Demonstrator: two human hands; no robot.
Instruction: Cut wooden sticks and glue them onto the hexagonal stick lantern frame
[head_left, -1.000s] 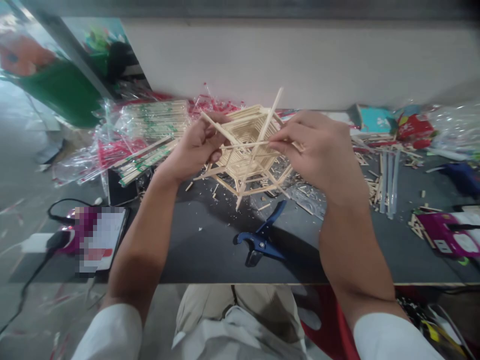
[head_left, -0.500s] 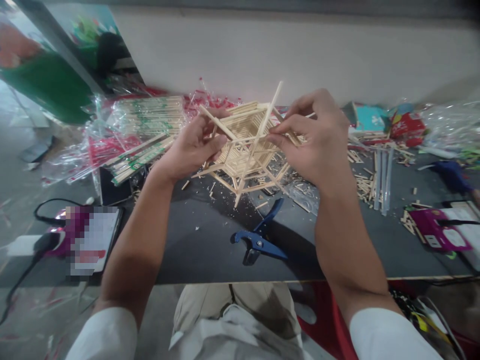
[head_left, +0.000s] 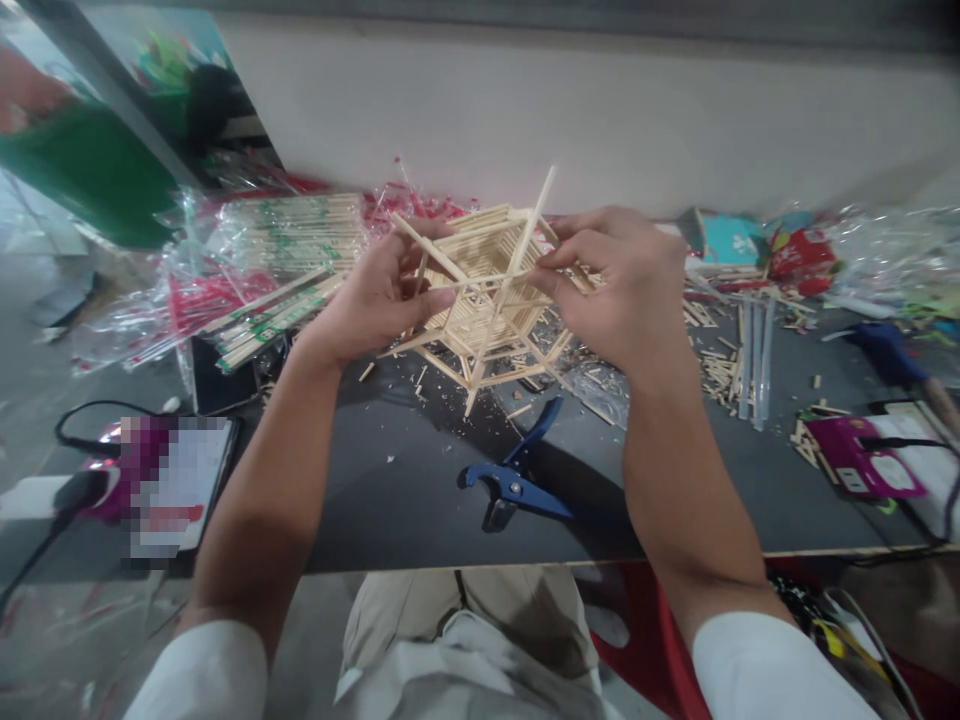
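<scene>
Above the table I hold an openwork frame (head_left: 501, 248) of pale wooden sticks, stacked in many-sided layers, with a few longer sticks jutting out. My left hand (head_left: 375, 300) grips its left side, thumb in front and fingers behind, partly hidden. On the right, my right hand (head_left: 619, 285) has thumb and forefinger pinched at the end of a thin stick (head_left: 491, 281) lying across the frame's near side. Blue cutting pliers (head_left: 517, 485), handles spread, lie on the table below the frame.
Bundles of wrapped chopsticks (head_left: 292, 230) and plastic wrappers lie at back left. Cut stick pieces (head_left: 724, 375) and clear glue sticks (head_left: 756, 360) are at right. A phone (head_left: 199, 470) lies front left; a purple box (head_left: 862, 455) with a cable lies right. Chips litter the dark table (head_left: 375, 500).
My right hand has come down and its fingers have drawn in closer to the stick on the frame. My left hand keeps its hold. The whole view has shifted slightly.
</scene>
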